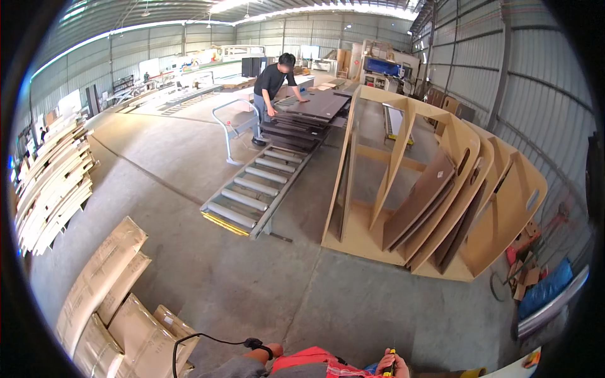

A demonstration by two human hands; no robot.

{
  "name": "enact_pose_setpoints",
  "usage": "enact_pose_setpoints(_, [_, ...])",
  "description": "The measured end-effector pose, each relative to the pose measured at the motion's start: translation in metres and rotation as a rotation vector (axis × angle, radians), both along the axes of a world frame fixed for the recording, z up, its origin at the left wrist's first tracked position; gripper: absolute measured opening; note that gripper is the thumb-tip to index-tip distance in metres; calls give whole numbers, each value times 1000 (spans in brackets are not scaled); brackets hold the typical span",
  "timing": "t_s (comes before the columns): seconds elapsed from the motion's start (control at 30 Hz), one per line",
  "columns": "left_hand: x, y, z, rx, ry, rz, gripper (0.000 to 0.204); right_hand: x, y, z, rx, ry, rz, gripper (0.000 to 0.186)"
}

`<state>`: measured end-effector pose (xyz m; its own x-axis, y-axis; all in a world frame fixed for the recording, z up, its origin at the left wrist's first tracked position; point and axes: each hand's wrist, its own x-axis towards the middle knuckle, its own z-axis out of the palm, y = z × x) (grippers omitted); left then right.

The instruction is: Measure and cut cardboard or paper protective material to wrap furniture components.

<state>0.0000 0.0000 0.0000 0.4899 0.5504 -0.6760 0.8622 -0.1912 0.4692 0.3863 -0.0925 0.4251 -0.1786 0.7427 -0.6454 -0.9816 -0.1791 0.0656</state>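
Observation:
My right hand point(401, 365) is closed around a slim yellow-and-black hand tool point(392, 356) at the lower edge. Its exact kind is too small to make out. To its left, beside red cloth point(309, 358) over my front, my left hand point(275, 350) shows only as a bit of skin near a black strap with a cable point(217, 340). Its fingers are hidden. Nearest on the left stand wrapped cardboard packages point(142, 331).
Ahead, a co-worker point(271, 82) leans over stacked dark panels point(309, 110) on a roller conveyor point(255, 186), beside a blue-grey trolley point(236, 126). A wooden rack point(372, 236) holding boards point(419, 198) stands right. Pale boards point(53, 183) are piled far left; a blue bag point(545, 290) lies right.

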Motion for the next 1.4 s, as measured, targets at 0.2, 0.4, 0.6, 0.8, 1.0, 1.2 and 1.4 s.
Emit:
enact_pose_setpoints(0.2, [3,-1,2,113,-139,-73,36,-2,-12,-28,81,16,-75,19])
enact_pose_setpoints(0.4, [-2,4,-1,100,-174,-60,35,-14,-13,-7,125,-163,-43,14])
enact_pose_setpoints(0.6, [4,13,-5,118,-5,-220,40,-18,-7,16,39,-108,-15,9])
enact_pose_setpoints(0.8, [11,13,-9,214,-92,-320,32,-23,-4,11,-6,-43,-71,5])
enact_pose_setpoints(1.0, [4,4,4,132,-173,-127,25,-24,5,2,26,-17,-28,2])
enact_pose_setpoints(1.2, [-16,-15,14,19,-19,116,31,-25,10,-5,-14,-86,21,4])
enact_pose_setpoints(1.4, [-16,-23,2,-5,91,100,33,-12,7,-4,32,-197,58,3])
